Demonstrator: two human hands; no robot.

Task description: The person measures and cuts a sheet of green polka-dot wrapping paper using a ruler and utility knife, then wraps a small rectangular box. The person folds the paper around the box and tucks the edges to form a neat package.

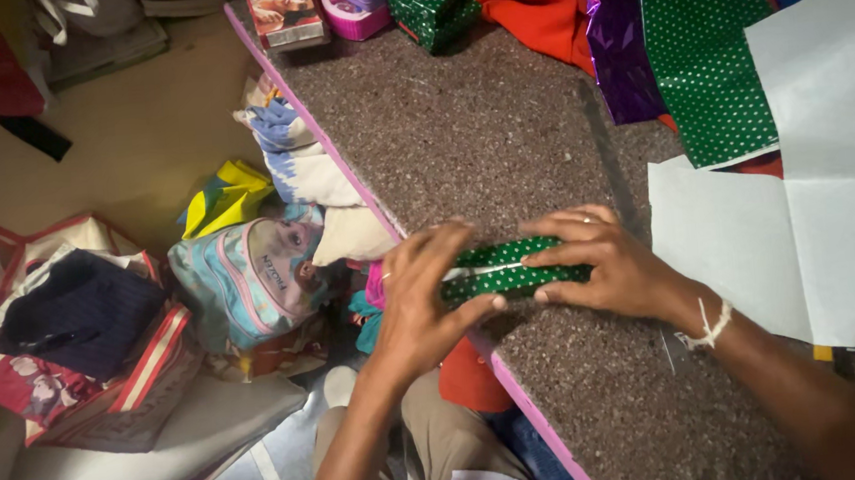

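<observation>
A small box wrapped in green paper with white dots (510, 268) lies on the speckled stone counter (480, 136) near its pink front edge. My left hand (422, 301) covers the box's left end, thumb pressed against its near side. My right hand (605, 263) rests on the right end, fingers laid along the top seam. Both hands press the wrapping against the box. A white thread is tied around my right wrist.
A sheet of green dotted wrapping paper (700, 50), purple foil (619, 36), white paper sheets (808, 233) and red cloth (531, 2) lie at the back right. Another green wrapped box (431, 9) stands at the far edge. Bags and clothes (249, 272) crowd the floor at left.
</observation>
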